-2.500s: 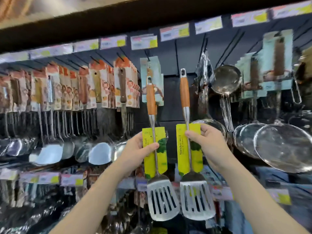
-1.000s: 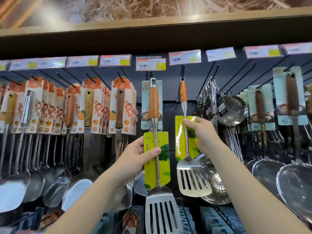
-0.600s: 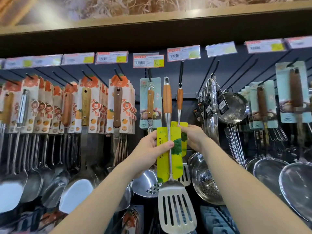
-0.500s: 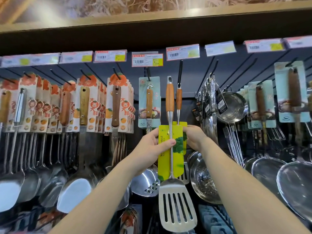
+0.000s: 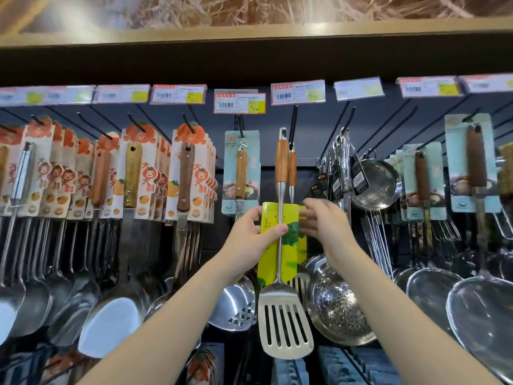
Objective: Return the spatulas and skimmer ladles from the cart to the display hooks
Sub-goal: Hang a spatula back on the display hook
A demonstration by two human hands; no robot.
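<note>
Nearest, L hand (image 5: 251, 236) is pinched on the yellow label card (image 5: 273, 245) of the front slotted spatula (image 5: 281, 315), thumb across the steel shaft, blade hanging low. Its hanging hole at the handle top sits just left of the black display hook (image 5: 293, 126), not yet over it. Step in hand looks like hanging this one; next move prob needs the hole lined up w/ the hook tip, then slid back. R hand (image 5: 322, 226), just right of the card, has fingers spread; can't tell if it grips anything. Behind the card, a second spatula (image 5: 292, 169) already hangs from that hook, mostly hidden. Cart not in view; price tags too blurred to read.
</note>
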